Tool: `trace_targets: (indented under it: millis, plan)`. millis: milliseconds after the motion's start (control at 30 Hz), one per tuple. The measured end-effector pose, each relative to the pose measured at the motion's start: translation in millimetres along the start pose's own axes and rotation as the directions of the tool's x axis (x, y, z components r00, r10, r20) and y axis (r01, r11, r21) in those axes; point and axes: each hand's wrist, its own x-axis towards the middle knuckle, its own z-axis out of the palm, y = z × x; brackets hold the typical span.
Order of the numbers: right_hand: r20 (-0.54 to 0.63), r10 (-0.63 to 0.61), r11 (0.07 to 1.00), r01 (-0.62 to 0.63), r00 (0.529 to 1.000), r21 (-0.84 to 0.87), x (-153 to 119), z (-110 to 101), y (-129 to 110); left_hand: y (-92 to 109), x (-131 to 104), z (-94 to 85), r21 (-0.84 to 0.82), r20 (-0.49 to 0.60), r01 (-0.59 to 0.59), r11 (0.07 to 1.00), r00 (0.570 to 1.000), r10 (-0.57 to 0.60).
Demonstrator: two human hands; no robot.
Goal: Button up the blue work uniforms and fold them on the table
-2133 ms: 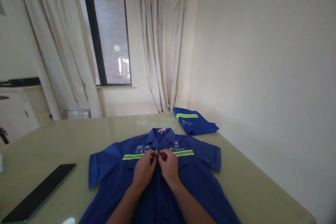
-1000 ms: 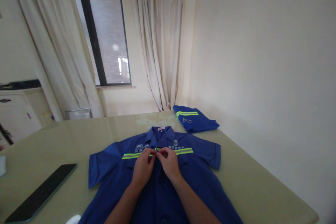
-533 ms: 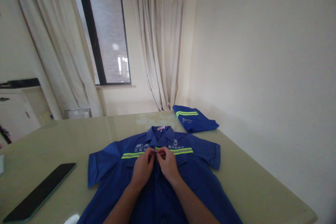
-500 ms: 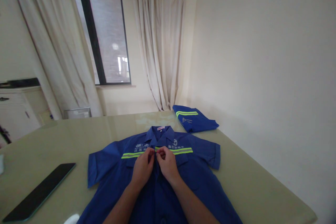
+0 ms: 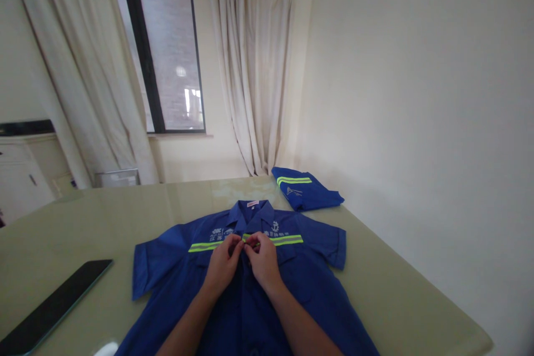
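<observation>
A blue short-sleeved work shirt (image 5: 325, 283) lies face up on the table, its collar pointing away from me. Yellow-green reflective stripes and white lettering cross its chest. My left hand (image 5: 224, 258) pinches the shirt's front placket at stripe height. Right beside it, my right hand (image 5: 262, 258) pinches the placket's other side, the fingertips of both hands nearly touching. Any button between the fingertips is hidden.
A folded blue garment (image 5: 308, 192) with the same stripes lies beyond the shirt at the right. On the left rests a flat black slab (image 5: 58, 306). A white object (image 5: 107, 349) shows at the lower edge. A pale wall (image 5: 417, 122) runs along the table's right side.
The fingertips of both hands have drawn slightly closer together at the placket. The whole view has shifted a little, so the shirt and table appear slightly further left.
</observation>
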Motion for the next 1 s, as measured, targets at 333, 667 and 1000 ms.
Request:
trace_targets:
  millis: [333,667,1000]
  plan:
    - [0.05,-0.027,1.0,0.027,0.998,-0.004,2.4,-3.1,1.3,0.7,-0.9,0.8,-0.017,0.001,0.018,1.0,1.0,-0.018]
    - [0.054,-0.028,1.0,0.029,0.998,-0.006,1.2,-2.2,0.5,-7.6,5.1,-2.0,-0.122,0.027,0.041,0.992,0.999,-0.038]
    - [0.037,-0.023,0.995,0.026,0.999,-0.097,-2.5,-4.4,-7.8,-9.8,7.0,-1.9,-0.212,0.039,0.062,0.975,0.998,-0.055]
